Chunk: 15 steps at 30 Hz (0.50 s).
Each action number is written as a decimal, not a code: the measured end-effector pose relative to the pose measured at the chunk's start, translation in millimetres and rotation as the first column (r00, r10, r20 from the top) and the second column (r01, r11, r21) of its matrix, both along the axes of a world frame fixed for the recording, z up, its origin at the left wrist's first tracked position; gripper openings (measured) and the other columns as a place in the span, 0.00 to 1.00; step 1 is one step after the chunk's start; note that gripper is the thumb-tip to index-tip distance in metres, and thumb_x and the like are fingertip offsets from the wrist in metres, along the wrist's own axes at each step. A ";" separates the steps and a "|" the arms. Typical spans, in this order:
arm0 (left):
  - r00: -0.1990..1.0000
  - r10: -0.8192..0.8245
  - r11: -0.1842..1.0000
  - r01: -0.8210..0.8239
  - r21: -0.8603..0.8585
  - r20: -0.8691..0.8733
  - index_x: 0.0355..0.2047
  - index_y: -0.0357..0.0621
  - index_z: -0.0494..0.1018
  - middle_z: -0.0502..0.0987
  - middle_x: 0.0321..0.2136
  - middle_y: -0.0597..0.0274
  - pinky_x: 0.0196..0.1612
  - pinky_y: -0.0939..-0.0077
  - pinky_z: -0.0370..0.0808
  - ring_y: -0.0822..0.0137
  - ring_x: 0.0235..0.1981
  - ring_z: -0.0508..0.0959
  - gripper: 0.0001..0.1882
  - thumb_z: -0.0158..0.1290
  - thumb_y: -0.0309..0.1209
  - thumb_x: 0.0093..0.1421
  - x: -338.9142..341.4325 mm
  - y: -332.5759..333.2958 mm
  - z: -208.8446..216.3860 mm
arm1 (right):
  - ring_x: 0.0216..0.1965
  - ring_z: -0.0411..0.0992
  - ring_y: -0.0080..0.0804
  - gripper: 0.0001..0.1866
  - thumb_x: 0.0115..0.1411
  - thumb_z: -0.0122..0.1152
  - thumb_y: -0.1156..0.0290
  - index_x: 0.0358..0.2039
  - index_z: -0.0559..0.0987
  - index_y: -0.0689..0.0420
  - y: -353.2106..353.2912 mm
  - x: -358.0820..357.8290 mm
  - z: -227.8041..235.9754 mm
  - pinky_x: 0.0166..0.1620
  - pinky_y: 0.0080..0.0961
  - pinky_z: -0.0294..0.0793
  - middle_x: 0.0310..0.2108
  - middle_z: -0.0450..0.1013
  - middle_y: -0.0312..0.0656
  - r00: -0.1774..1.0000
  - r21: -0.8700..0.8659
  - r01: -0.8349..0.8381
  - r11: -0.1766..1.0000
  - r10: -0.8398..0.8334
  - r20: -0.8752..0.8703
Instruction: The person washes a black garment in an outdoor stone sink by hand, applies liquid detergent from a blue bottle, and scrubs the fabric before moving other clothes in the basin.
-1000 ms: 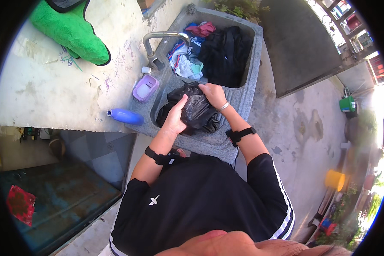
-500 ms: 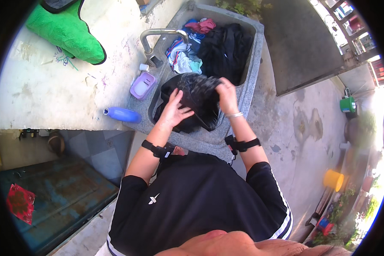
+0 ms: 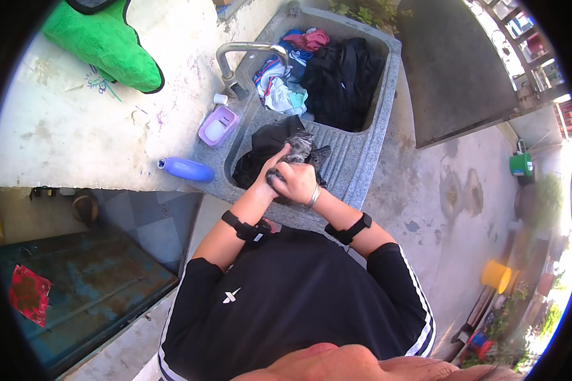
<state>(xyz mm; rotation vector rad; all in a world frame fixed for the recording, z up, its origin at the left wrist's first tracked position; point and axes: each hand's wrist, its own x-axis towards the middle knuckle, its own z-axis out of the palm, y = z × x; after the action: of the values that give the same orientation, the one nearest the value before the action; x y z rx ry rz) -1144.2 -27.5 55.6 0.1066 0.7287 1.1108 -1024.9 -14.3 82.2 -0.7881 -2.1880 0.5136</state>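
Observation:
A wet black garment (image 3: 270, 143) lies bunched over the washboard part of a grey stone laundry sink (image 3: 356, 168), with whitish suds on one fold. My right hand (image 3: 297, 181) is closed in a fist on a piece of it, and a dark bit pokes out beside the thumb. Pressed against that fist is my left hand (image 3: 272, 170), gripping the same cloth; one of its digits points up along the sudsy fold, while its other fingers are mostly hidden. In the deeper basin sit more black clothes (image 3: 343, 82), striped white clothing (image 3: 276, 92) and a red cloth (image 3: 309, 40).
Left of the sink are a blue bottle (image 3: 187, 169) on its side, a purple soap dish (image 3: 218, 127) and a small white cap (image 3: 220, 99). A curved metal faucet (image 3: 251, 47) arches over the basin. A green plush cloth (image 3: 108, 47) lies on the pale counter (image 3: 51, 140).
My right hand has come down and left to meet my left hand, bringing the raised black cloth down. My left hand went from spread fingers to pressing on the cloth. More ridged washboard shows.

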 end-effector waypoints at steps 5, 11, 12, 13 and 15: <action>0.930 0.109 0.982 -0.047 0.180 -0.352 0.49 0.39 0.65 0.74 0.38 0.61 0.42 0.72 0.74 0.68 0.39 0.75 0.23 0.49 0.43 0.61 -23.3 3.3 33.4 | 0.24 0.72 0.53 0.18 0.57 0.53 0.55 0.23 0.70 0.58 87.8 53.2 -26.1 0.28 0.45 0.70 0.19 0.71 0.55 0.872 -0.223 0.480 0.848 -0.434 0.226; 0.065 0.238 0.894 0.376 0.244 -0.969 0.61 0.48 0.53 0.57 0.53 0.42 0.48 0.68 0.69 0.59 0.44 0.68 0.49 0.66 0.43 0.41 -39.7 12.6 59.9 | 0.21 0.56 0.19 0.14 0.60 0.54 0.64 0.26 0.73 0.64 98.1 74.7 76.9 0.26 0.18 0.59 0.18 0.64 0.31 0.822 -0.619 0.064 0.783 -0.393 -0.411; -0.182 0.423 0.839 0.448 0.308 -0.888 0.57 0.52 0.61 0.53 0.56 0.36 0.53 0.63 0.64 0.52 0.46 0.67 0.44 0.67 0.42 0.39 -35.1 12.3 49.3 | 0.25 0.56 0.11 0.13 0.62 0.52 0.65 0.28 0.74 0.63 91.4 68.8 100.9 0.27 0.13 0.56 0.22 0.61 0.24 0.794 -0.639 -0.060 0.767 -0.352 -0.496; -0.127 0.400 0.828 0.474 0.299 -0.907 0.52 0.52 0.67 0.53 0.57 0.36 0.55 0.60 0.61 0.44 0.51 0.64 0.36 0.66 0.38 0.41 -27.7 16.1 56.6 | 0.26 0.57 0.11 0.11 0.62 0.53 0.66 0.30 0.75 0.62 89.3 67.7 116.5 0.28 0.13 0.57 0.23 0.64 0.25 0.771 -0.621 -0.148 0.769 -0.303 -0.560; -0.226 0.547 0.788 0.463 0.405 -0.806 0.45 0.45 0.71 0.57 0.55 0.39 0.54 0.62 0.61 0.47 0.52 0.64 0.23 0.61 0.32 0.46 -27.4 27.0 48.3 | 0.27 0.59 0.11 0.10 0.61 0.53 0.67 0.31 0.76 0.61 82.9 62.2 149.6 0.30 0.12 0.58 0.25 0.66 0.26 0.742 -0.586 -0.232 0.777 -0.248 -0.623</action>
<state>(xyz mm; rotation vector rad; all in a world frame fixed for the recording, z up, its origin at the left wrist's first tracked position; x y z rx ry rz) -1171.5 -0.5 103.9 1.9597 1.8430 1.0983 -962.7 68.6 231.8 -0.7739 -1.2946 1.3578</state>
